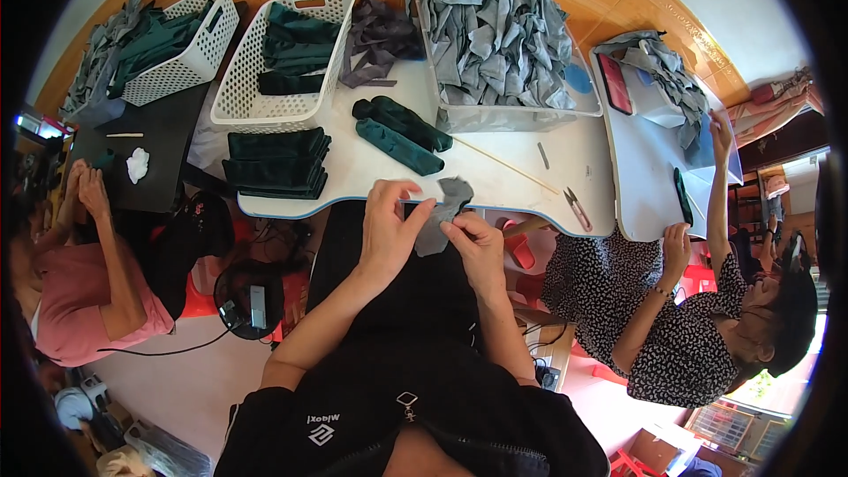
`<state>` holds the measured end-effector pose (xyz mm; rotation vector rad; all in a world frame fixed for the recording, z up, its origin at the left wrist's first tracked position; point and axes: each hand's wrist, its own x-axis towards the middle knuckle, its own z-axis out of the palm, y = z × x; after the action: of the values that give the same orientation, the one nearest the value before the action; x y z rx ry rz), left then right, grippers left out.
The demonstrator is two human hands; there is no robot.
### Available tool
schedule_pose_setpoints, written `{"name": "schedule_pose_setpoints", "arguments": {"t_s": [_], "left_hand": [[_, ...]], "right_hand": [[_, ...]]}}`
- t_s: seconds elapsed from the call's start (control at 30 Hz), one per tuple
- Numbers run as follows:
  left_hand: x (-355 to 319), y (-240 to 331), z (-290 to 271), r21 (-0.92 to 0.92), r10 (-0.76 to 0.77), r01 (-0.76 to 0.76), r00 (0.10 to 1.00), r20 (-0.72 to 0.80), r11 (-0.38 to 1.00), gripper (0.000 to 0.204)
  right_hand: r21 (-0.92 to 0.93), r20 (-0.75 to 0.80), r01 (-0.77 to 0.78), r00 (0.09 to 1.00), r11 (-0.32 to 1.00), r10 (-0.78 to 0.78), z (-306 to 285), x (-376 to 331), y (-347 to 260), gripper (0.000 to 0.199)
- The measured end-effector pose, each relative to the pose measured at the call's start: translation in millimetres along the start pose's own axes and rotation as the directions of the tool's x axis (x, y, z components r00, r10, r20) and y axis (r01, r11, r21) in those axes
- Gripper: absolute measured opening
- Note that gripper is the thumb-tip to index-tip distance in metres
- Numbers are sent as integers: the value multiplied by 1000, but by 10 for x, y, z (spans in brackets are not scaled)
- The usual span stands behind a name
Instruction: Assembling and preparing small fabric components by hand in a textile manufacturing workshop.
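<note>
Just off the table's near edge, over my lap, I hold a small piece of grey fabric (431, 237) with a darker, crumpled top end. My right hand (477, 252) pinches it between thumb and fingers on its right side. Against its left side rests the thumb of my left hand (390, 223), with the fingers curled above and the fabric partly hidden behind them. Beyond my hands, dark green velvet pieces (402, 137) lie on the white table (503, 181). A folded stack of green velvet (276, 163) sits to their left.
A clear bin (503, 117) heaped with grey fabric strips and a white basket (231, 106) of green velvet stand behind. A thin wooden stick (503, 163) and thread snips (579, 209) lie on the right. People work on both sides: a pink shirt (97, 300) left, a patterned dress (680, 336) right.
</note>
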<state>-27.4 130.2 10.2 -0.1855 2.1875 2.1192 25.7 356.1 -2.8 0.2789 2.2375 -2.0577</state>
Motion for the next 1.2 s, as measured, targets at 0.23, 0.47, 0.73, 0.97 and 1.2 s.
{"name": "schedule_pose_setpoints", "arguments": {"t_s": [0.23,0.47,0.73,0.97,1.2], "left_hand": [[-43,-160,-282,64,-155,144,964,215,988,27],[-37,-613,-362,-271,-422,511,846,326,816,19],[-168,-738,-483,-131,-293,364,878,377,922,16],[-403,-658,-426,-124,-171,247,883,438,961,18],[-510,-792,-440,-45,-124,162,882,455,986,20]], "right_hand": [[-421,-27,217,968,881,-251,281,70,-117,20],[-163,32,-144,988,976,151,321,-32,181,23],[-23,74,-167,983,986,169,331,-110,333,19],[287,-41,-261,958,922,284,299,-366,692,20],[140,57,-196,980,970,190,242,-422,232,20]]}}
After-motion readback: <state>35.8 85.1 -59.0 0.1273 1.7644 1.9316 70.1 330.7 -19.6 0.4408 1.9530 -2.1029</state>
